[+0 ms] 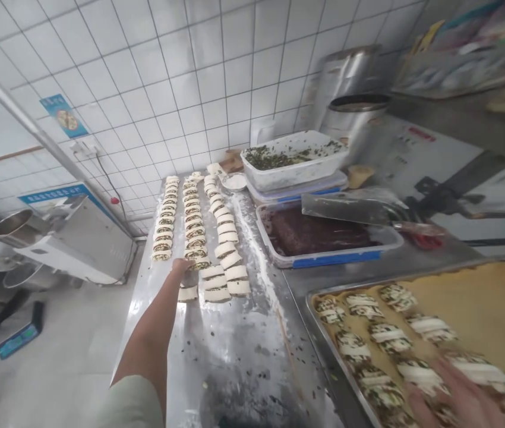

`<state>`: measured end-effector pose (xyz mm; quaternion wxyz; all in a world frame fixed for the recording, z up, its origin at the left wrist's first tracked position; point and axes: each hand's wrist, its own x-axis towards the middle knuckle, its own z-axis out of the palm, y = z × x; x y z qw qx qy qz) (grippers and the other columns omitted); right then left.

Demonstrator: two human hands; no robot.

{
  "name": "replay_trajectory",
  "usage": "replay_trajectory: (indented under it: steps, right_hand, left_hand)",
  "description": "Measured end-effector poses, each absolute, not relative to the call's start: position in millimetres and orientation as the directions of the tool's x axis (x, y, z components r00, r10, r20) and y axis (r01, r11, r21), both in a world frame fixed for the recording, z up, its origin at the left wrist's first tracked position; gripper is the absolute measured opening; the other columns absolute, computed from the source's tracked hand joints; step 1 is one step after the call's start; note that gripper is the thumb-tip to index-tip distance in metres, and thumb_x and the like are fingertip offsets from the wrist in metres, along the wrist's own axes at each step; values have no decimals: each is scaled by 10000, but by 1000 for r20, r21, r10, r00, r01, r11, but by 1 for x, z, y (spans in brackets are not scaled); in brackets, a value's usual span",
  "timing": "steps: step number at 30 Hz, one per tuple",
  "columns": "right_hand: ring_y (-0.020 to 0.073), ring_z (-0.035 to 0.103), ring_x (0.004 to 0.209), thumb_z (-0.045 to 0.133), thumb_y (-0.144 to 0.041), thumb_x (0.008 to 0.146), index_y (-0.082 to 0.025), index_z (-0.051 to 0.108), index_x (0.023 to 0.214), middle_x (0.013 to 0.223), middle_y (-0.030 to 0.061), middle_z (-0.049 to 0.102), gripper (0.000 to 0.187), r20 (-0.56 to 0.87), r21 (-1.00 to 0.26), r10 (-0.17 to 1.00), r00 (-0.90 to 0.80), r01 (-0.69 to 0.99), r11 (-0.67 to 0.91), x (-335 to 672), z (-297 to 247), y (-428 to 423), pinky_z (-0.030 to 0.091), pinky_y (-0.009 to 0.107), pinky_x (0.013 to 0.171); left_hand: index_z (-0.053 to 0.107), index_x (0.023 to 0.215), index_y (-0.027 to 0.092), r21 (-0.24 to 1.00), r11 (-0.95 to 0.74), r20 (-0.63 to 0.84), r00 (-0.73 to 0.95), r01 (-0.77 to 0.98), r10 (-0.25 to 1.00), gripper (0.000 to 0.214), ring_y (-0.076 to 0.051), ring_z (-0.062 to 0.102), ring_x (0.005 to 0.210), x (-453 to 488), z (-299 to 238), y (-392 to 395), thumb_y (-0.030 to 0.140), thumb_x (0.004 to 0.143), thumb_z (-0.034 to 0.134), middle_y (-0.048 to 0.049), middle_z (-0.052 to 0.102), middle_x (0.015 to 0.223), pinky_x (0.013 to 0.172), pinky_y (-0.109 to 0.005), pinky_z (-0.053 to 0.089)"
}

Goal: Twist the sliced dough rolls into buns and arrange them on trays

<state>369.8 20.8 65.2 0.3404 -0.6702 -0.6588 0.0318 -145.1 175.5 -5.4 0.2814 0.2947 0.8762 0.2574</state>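
Note:
My left hand [182, 264] reaches forward over the steel table to the near end of the middle row of sliced dough rolls [195, 242]. It is at the front roll there; its fingers are mostly hidden, so a grip cannot be made out. A single roll slice [188, 293] lies just below it. At the lower right, blurred, my right hand [461, 395] is low over a baking tray [346, 351], fingers apart among the filled rolls [390, 337]. These rolls show green and brown filling and sit on a yellowish sheet lining the tray.
A tub of chopped greens [297, 166] stands on another box behind a tub of dark red paste [324, 235], with a broad blade [353, 206] across it. Flour streaks the steel table [234, 356]. Metal canisters [354, 113] stand by the wall; a white machine [78, 238] is at left.

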Motion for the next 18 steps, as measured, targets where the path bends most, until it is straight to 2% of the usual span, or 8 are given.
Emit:
replay_trajectory:
  steps: [3,5,8,10,12,14,16,18]
  right_hand:
    - [301,426,1151,410,-444,805,-382,356,1280,1173,154,480,482,349,-529,933,84,840,122,346,62,17,386,497,904]
    - [299,443,1140,450,-404,804,-343,447,1192,1183,117,486,393,278,-605,960,37,783,145,326,58,21,409,503,901]
    - [270,461,1127,476,-377,802,-268,527,1079,1204,96,484,302,100,-814,993,-60,569,116,286,55,34,489,427,815]
    - [247,497,1086,487,-377,804,-240,532,1067,1175,102,509,299,-45,-926,992,-116,378,2,257,57,45,486,397,821]
    - [231,532,1040,542,-388,779,-226,484,1131,1150,109,525,391,-155,-980,971,-182,151,-128,232,64,58,472,399,841]
    - [218,558,1000,605,-407,736,-242,380,1240,1196,115,491,577,-196,-968,941,-275,-100,-230,217,76,69,482,394,816]
    - [194,583,925,651,-407,700,-275,306,1300,1197,101,486,704,-168,-920,924,-344,-283,-272,215,92,75,503,375,765]
    - [158,592,818,678,-380,682,-263,396,1256,1079,67,553,650,-125,-910,931,-343,-335,-245,226,110,77,515,330,707]
  left_hand:
    - [502,645,151,650,597,-266,-595,470,759,214,-135,521,602,-140,-1,176,222,596,699,39,499,560,574,-238,365]
    - [492,669,171,674,512,-197,-539,532,819,223,-137,505,611,-133,9,173,214,578,691,45,488,574,581,-231,343]
    - [493,736,187,701,389,-115,-443,598,889,235,-127,475,607,-115,37,162,233,587,669,44,490,623,585,-224,331]
    - [498,785,193,756,282,-67,-358,591,931,256,-114,453,586,-95,62,149,252,597,663,45,486,637,569,-215,328]
    - [499,831,194,861,164,-49,-243,482,969,296,-92,423,549,-69,90,134,271,603,671,51,481,647,537,-200,323]
    - [497,891,190,957,114,-88,-107,267,990,362,-76,436,561,-39,115,116,280,599,692,37,517,726,531,-188,342]
    - [499,971,182,988,149,-149,3,43,989,442,-97,516,685,-9,135,98,283,597,711,-8,558,886,602,-197,402]
    - [497,1058,168,966,228,-220,82,-118,972,519,-150,557,849,18,147,83,286,605,721,-54,568,1006,717,-242,441]
